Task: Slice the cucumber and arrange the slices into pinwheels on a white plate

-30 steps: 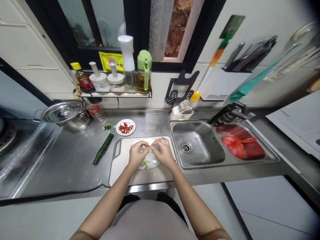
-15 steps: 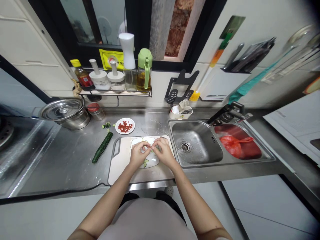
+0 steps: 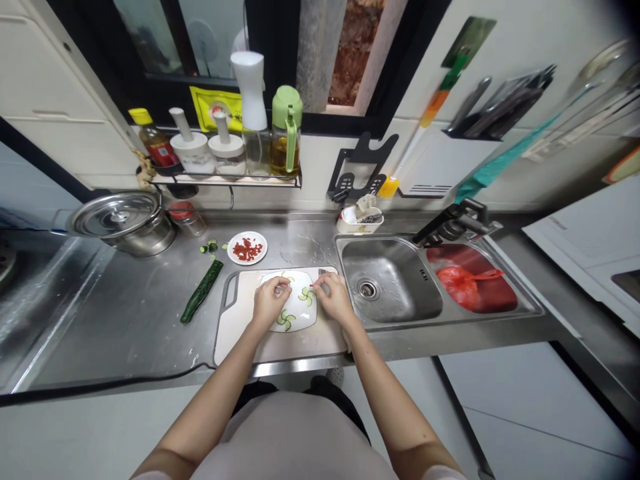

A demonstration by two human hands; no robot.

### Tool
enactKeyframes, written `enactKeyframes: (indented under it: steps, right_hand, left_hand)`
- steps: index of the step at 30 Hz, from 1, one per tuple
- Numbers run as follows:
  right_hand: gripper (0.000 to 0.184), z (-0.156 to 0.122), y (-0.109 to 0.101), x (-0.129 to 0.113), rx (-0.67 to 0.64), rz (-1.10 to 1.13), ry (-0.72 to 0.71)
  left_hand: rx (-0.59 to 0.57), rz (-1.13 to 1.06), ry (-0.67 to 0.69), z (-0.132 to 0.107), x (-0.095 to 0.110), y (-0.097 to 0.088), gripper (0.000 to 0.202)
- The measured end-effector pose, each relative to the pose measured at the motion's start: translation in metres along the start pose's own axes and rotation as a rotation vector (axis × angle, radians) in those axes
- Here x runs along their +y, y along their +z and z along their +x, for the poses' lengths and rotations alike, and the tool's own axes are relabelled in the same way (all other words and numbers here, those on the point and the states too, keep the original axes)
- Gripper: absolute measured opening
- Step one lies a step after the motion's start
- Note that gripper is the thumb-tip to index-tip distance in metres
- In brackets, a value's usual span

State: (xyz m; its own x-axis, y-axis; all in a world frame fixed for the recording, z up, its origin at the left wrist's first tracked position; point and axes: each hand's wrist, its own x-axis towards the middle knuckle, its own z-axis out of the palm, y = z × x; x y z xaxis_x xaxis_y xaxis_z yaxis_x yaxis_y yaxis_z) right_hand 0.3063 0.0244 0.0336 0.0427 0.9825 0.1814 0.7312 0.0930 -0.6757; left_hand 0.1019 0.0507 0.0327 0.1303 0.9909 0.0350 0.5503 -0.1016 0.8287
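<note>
A white squarish plate point(image 3: 303, 323) lies on the cutting board point(image 3: 235, 337), with thin cucumber slices point(image 3: 306, 297) fanned out on it in small pinwheel clusters. Over the plate's left side is my left hand point(image 3: 270, 303), its thumb and fingers pinched together; what they hold, if anything, is too small to name. At the plate's right edge my right hand point(image 3: 334, 300) pinches a small red piece point(image 3: 312, 286) at its fingertips. Behind the board stands a small white dish point(image 3: 232, 255) of chopped red pieces point(image 3: 247, 249). A length of cucumber point(image 3: 201, 291) rests on the counter to the left.
Cucumber scraps point(image 3: 212, 246) lie beside the dish. A lidded steel pot point(image 3: 150, 237) and a red-capped jar point(image 3: 193, 225) stand at back left. Right of the board is a double sink point(image 3: 400, 280) holding a red plastic bag point(image 3: 463, 288). A seasoning rack point(image 3: 225, 180) hangs above.
My hands were close together over the middle of the plate. They have now drawn apart to either side, uncovering the cucumber clusters. A red piece shows at my right fingertips.
</note>
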Motion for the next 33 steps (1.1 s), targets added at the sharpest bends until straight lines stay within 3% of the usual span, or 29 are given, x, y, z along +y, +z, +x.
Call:
enactKeyframes:
  steps: [5, 13, 33]
  right_hand:
    - [0.014, -0.007, 0.017, 0.014, -0.07, -0.107, 0.029]
    - [0.012, -0.011, 0.03, 0.018, -0.105, -0.215, 0.035]
    - [0.013, -0.012, 0.035, 0.022, -0.138, -0.28, -0.003]
  left_hand:
    - [-0.092, 0.12, -0.062, 0.005, -0.005, 0.017, 0.016]
    - [-0.254, 0.27, -0.072, 0.01, 0.003, 0.044, 0.015]
    - [-0.264, 0.3, -0.091, 0.011, 0.004, 0.058, 0.015]
